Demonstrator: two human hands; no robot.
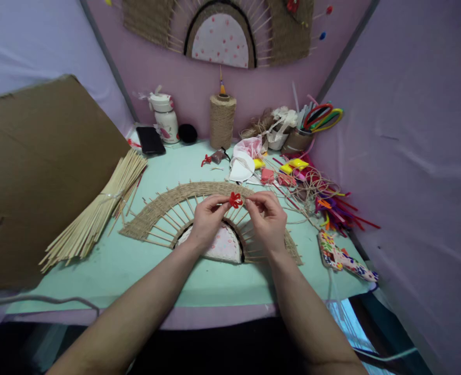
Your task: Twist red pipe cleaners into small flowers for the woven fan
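A small red flower (235,200), looped like bent pipe cleaner with a pale centre, is held up over the woven fan. My left hand (210,219) pinches it from the left between thumb and fingers. Just to its right, my right hand (268,214) is closed in a pinch; what lies between those fingertips is too small to make out. Below both hands the fan (191,188) lies flat, with a twine band, thin stick ribs and a dotted white half-round (225,245) edged in black. My hands and forearms hide part of it.
Bundled sticks (93,211) lie left beside a cardboard sheet (51,156). A twine cone (222,122), bottle (165,117) and phone (150,140) stand or lie behind. At right are scissors (324,117) in a pot, pipe cleaners (343,213) and a flower-patterned glue gun (345,260).
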